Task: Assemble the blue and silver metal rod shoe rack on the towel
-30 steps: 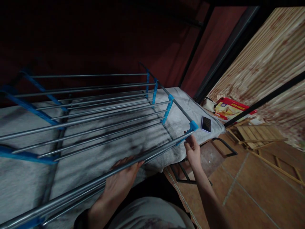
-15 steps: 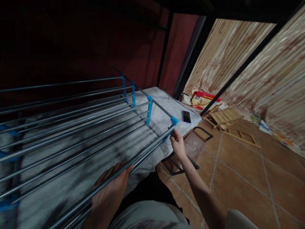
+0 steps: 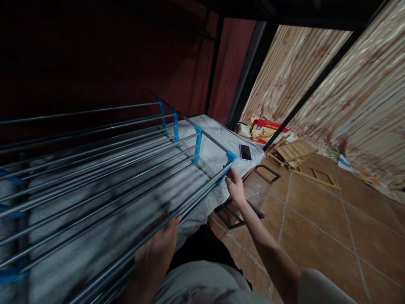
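The metal rack (image 3: 104, 169) lies on its side across the bed (image 3: 215, 139). Left hand (image 3: 158, 249) grips its nearest rail, fingers wrapped; right hand (image 3: 236, 185) pinches the blue corner connector (image 3: 230, 158) at the bed's near edge.

A: Rack (image 3: 104, 169) rails = bare metal, smooth, dull sheen. Corner joints (image 3: 230, 157), approx 1 o'clock from the right hand (image 3: 236, 185), = blue plastic, matt.

B: Under it?

A: Grey cloth cover (image 3: 218, 139), fuzzy, rough nap. Phone (image 3: 245, 152) on it, glossy glass face.

B: Floor (image 3: 316, 236)?

A: Terracotta tile, smooth w/ slight shine. Slatted wood frame (image 3: 294, 154) at 2 o'clock, unfinished, matt. Curtain (image 3: 363, 109) = wrinkly fabric. Left hand (image 3: 158, 249) wraps a metal rail.
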Demonstrator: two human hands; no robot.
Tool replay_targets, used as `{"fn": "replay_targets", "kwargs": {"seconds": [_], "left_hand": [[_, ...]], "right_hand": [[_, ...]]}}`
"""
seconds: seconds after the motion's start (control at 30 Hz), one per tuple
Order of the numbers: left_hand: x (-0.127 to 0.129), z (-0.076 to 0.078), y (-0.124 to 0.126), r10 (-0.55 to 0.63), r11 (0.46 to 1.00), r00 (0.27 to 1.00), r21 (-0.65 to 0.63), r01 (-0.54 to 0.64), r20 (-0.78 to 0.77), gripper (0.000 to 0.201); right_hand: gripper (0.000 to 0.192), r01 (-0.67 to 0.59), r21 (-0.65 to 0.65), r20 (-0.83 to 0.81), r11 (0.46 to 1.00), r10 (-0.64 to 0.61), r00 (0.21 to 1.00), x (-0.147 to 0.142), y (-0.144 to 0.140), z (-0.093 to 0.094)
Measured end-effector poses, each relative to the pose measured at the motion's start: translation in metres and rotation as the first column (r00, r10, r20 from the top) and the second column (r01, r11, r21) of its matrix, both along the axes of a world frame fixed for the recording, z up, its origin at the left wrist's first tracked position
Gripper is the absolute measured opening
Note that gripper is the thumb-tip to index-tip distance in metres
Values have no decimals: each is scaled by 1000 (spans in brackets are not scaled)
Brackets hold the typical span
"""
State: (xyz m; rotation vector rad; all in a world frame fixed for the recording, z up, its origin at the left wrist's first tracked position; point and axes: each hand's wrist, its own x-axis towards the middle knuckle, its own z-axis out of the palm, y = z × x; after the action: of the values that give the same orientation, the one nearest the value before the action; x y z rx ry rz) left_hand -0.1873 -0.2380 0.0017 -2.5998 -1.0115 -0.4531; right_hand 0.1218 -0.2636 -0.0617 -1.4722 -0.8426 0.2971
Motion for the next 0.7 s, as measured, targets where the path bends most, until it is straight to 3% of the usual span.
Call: {"fn": "replay_targets", "kwargs": {"seconds": [0.2, 0.47, 0.6, 0.7], "left_hand": [[2, 16, 7, -84, 993, 989, -70, 93, 119, 32], [2, -3, 1, -28, 993, 993, -114, 41, 115, 34], [4, 2, 3, 7, 974, 996, -228, 14, 92, 29], [2, 4, 2, 39, 957, 995, -291, -9, 97, 25]], "right_hand": [[62, 18, 6, 2, 1000, -18, 1000, 0, 0, 1], [59, -6, 9, -16, 1000, 7, 1000, -1, -1, 4], [61, -31, 26, -70, 999, 33, 997, -9, -4, 8], [66, 85, 38, -84, 996, -81, 993, -28, -12, 3]]}}
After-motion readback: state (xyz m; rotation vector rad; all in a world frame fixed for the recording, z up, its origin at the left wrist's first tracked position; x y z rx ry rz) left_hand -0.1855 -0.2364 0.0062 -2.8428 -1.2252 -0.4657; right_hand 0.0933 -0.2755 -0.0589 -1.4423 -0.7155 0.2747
